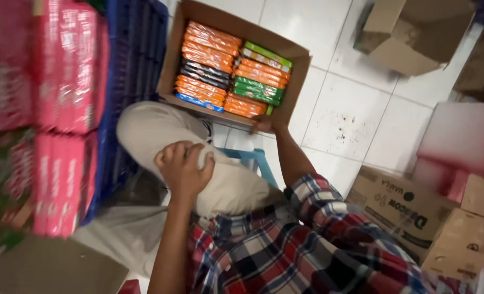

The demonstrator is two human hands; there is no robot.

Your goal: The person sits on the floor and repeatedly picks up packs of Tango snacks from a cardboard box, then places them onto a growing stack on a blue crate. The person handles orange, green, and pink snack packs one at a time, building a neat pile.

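Single head view, steep downward, close over lap, tilted.

Even indoor light from above, white floor tiles bright without glare, soft shadows, pink packs left of the left hand motion-blurred, far right edge smeared, centre fairly sharp

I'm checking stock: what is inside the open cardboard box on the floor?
The open cardboard box holds flat packets in rows: mostly orange, some green, a few dark, one blue. The right hand touches its near edge. Any lower layers are covered.
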